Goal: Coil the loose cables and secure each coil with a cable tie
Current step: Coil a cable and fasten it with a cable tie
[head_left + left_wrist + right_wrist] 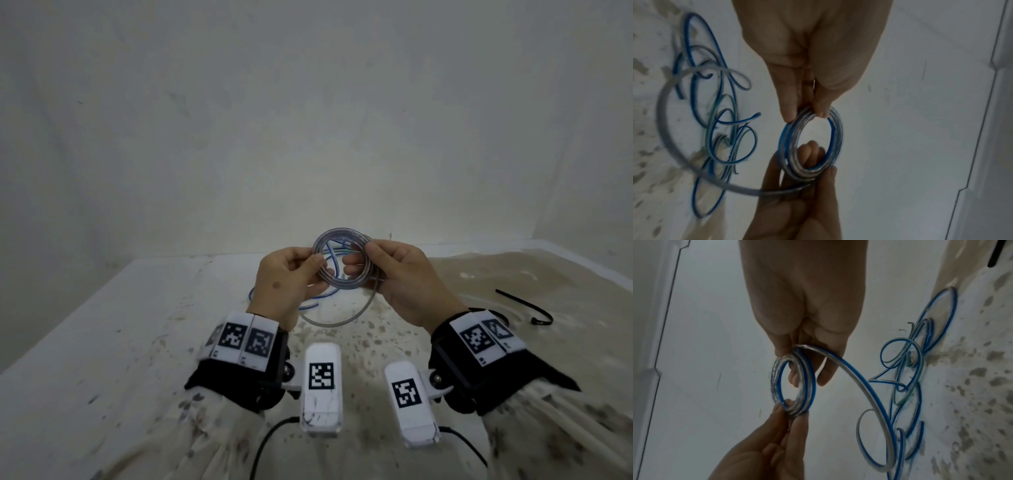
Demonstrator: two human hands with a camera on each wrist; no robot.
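Note:
Both hands hold a small coil [337,231] of clear cable with a blue stripe, raised above the table. My left hand [317,265] pinches the coil's left side between thumb and fingers; in the left wrist view the left hand [805,113] grips the coil [836,142] from above. My right hand [356,260] grips the right side, with fingers through the ring. The right wrist view shows the right hand [809,369] on the coil [774,386]. An uncoiled tail [337,322] hangs from the coil in a wide arc to the table. A black cable tie [524,303] lies to the right.
Several loose blue and greenish cables [317,304] lie tangled on the stained white table [102,342] under and behind the hands; the wrist views show the tangle [729,162] [918,353]. A pale wall stands close behind. Black leads run from the wrist cameras near the table's front edge.

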